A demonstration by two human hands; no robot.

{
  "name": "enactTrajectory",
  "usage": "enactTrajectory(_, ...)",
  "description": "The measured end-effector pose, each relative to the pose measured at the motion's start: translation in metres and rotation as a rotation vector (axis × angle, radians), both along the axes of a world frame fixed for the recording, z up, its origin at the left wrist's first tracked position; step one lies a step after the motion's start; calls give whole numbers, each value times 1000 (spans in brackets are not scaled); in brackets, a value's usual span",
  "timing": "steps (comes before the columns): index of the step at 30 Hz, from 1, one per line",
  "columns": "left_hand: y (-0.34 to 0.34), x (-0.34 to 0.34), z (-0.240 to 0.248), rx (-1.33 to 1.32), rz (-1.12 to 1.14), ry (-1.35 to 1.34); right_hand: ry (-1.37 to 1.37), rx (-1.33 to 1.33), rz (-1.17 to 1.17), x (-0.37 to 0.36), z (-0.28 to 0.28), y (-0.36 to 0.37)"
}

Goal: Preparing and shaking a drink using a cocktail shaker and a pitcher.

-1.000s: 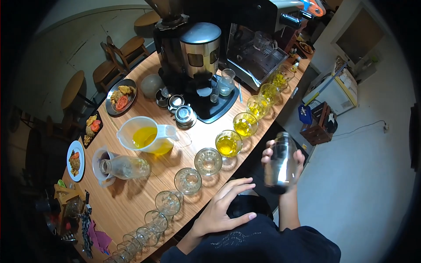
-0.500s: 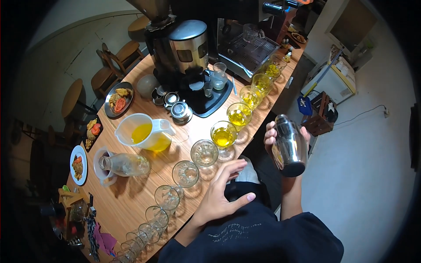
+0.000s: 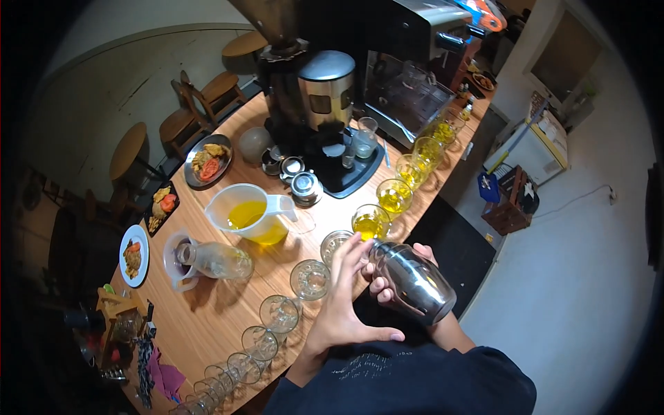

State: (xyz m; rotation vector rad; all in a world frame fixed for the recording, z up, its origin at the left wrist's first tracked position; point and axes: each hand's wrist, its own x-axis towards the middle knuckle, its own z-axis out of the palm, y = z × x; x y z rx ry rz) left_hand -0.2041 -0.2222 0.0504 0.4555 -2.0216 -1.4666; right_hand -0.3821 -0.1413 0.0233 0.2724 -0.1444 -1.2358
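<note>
Shaker (image 3: pixel 413 280) first: it's a shiny steel cocktail shaker, tipped way over on its side at the counter edge, top end pointing toward an empty stemmed glass (image 3: pixel 337 243) just beside it. My right hand (image 3: pixel 387 277) is wrapped around the shaker body, fingers clamped on it from underneath, so that one's clearly gripping. My left hand (image 3: pixel 346 297) is open with fingers spread flat, held up against the shaker's near side at the top end; can't quite tell if the palm actually touches the metal. Along the wooden counter (image 3: pixel 207 318) edge there's a curved row of glasses: the ones further from me hold yellow liquid, like the filled glass (image 3: pixel 371 223) right next to the shaker's mouth, and the nearer ones such as the empty glass (image 3: pixel 309 279) look dry. Behind the row sits a clear pitcher (image 3: pixel 250 216) with yellow juice, and a dark coffee grinder (image 3: pixel 315 97) stands further back.
</note>
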Motion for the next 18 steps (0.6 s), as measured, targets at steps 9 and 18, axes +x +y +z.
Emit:
enactTrajectory(9, 3, 20, 23, -164, 0, 58, 575, -196, -67, 17, 5, -13)
enactTrajectory(18, 23, 34, -18, 91, 178, 382, 1647, -116, -1077, 32, 65, -21)
